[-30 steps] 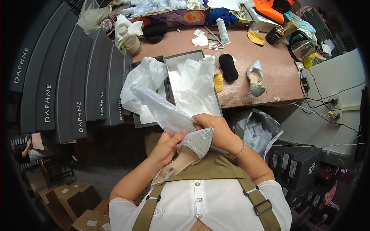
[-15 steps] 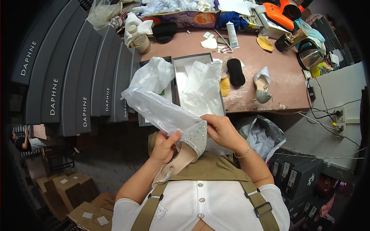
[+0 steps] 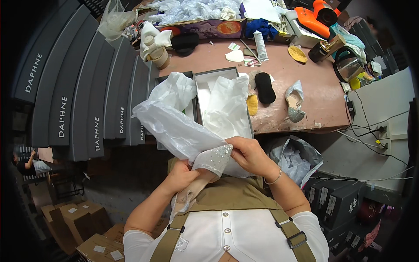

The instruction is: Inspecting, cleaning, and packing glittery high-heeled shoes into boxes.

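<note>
A pointed, rhinestone-covered silver shoe is held in front of my apron, its toe up to the right and its beige insole toward my body. My left hand is closed around the shoe at its opening; some fingertips are hidden. My right hand pinches the toe tip. A sheet of white tissue paper spreads from behind the shoe toward the upper left; whether fingers also grip it is hidden. The matching silver shoe lies on the table at the right.
An open grey shoebox with tissue paper stands on the pink table, beside another grey box. Stacked grey shoeboxes rise at the left. A black oval pad lies beside the box. Below the table edge hangs a bag of crumpled paper.
My left hand has curled further into the shoe's opening, its thumb no longer stretched along the paper. The shoe's toe has tipped a little, and the paper has spread wider.
</note>
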Motion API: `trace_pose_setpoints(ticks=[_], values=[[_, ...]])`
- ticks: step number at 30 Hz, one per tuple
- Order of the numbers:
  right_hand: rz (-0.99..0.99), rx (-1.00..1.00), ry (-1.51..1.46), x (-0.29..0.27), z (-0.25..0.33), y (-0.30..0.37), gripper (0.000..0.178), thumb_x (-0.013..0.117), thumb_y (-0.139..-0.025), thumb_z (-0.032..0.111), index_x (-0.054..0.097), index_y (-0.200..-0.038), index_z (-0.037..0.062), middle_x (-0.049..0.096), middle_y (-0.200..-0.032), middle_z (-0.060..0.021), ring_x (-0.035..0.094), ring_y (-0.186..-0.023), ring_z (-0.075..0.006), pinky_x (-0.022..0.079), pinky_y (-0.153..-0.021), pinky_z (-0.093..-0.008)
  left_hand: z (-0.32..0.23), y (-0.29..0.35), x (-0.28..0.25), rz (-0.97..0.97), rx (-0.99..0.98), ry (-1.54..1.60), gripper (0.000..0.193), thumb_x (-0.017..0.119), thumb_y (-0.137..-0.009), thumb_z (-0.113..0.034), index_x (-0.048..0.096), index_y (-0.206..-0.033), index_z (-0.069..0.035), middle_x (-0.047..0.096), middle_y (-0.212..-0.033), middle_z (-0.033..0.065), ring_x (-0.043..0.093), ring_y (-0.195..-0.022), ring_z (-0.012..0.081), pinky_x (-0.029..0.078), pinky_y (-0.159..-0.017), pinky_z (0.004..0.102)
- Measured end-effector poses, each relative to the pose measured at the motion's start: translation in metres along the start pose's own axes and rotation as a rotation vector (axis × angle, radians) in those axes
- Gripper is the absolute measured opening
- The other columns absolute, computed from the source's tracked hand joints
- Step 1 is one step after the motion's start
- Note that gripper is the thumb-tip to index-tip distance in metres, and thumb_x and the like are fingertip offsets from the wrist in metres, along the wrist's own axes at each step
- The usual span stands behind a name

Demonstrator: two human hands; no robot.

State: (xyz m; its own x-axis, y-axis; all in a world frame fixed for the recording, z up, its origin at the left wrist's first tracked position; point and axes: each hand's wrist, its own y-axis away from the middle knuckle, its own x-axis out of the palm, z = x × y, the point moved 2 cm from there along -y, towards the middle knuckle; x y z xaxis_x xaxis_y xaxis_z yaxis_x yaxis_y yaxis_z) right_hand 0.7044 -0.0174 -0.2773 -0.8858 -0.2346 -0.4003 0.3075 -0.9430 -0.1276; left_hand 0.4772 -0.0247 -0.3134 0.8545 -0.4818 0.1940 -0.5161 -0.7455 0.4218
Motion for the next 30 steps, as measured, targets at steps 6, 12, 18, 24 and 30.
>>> trace_pose_setpoints(ticks=[6, 12, 18, 24, 30], values=[[-0.008, -0.042, -0.025, -0.002, 0.002, 0.007, 0.031, 0.061, -0.076, -0.005, 0.063, -0.106, 0.0024, 0.063, -0.086, -0.0143, 0.063, -0.077, -0.0297, 0.049, -0.069, -0.0336, 0.001, 0.009, 0.006, -0.071, 0.153, -0.075, 0.052, 0.059, -0.075, 0.007, 0.051, -0.126, 0.001, 0.057, -0.12, 0.0093, 0.054, -0.112, 0.0189, 0.041, -0.098, 0.0321], [-0.019, -0.096, -0.024, -0.006, 0.001, 0.002, 0.036, 0.061, -0.072, -0.008, 0.065, -0.105, 0.0049, 0.063, -0.082, -0.011, 0.062, -0.073, -0.0268, 0.049, -0.066, -0.0318, 0.008, 0.014, 0.008, -0.059, 0.085, -0.045, 0.049, 0.061, -0.081, 0.001, 0.05, -0.128, 0.0, 0.054, -0.124, 0.0098, 0.05, -0.117, 0.0203, 0.038, -0.101, 0.0326], [0.144, -0.1, 0.105, -0.018, 0.004, -0.011, 0.034, 0.064, -0.075, -0.003, 0.063, -0.107, 0.0087, 0.061, -0.083, -0.0104, 0.062, -0.076, -0.0289, 0.05, -0.067, -0.0356, 0.013, 0.014, 0.012, -0.118, 0.045, -0.078, 0.048, 0.06, -0.084, -0.002, 0.048, -0.131, -0.001, 0.052, -0.128, 0.0103, 0.047, -0.12, 0.0198, 0.038, -0.102, 0.0318], [0.226, -0.043, 0.1, -0.025, -0.005, -0.029, 0.03, 0.062, -0.081, 0.002, 0.06, -0.111, 0.0042, 0.061, -0.092, -0.0156, 0.061, -0.087, -0.0328, 0.049, -0.077, -0.0378, 0.028, -0.003, -0.008, -0.106, -0.022, -0.239, 0.046, 0.058, -0.086, -0.008, 0.049, -0.131, -0.003, 0.054, -0.127, 0.0108, 0.048, -0.119, 0.0176, 0.038, -0.101, 0.0299], [0.313, -0.371, 0.173, -0.02, 0.034, -0.059, 0.034, 0.066, -0.075, 0.005, 0.063, -0.108, 0.0061, 0.059, -0.111, -0.0095, 0.053, -0.108, -0.03, 0.04, -0.094, -0.041, -0.009, -0.033, -0.013, -0.021, 0.189, -0.377, 0.058, 0.065, -0.083, -0.006, 0.044, -0.138, -0.003, 0.06, -0.121, 0.0086, 0.058, -0.105, 0.0123, 0.046, -0.091, 0.0267]])
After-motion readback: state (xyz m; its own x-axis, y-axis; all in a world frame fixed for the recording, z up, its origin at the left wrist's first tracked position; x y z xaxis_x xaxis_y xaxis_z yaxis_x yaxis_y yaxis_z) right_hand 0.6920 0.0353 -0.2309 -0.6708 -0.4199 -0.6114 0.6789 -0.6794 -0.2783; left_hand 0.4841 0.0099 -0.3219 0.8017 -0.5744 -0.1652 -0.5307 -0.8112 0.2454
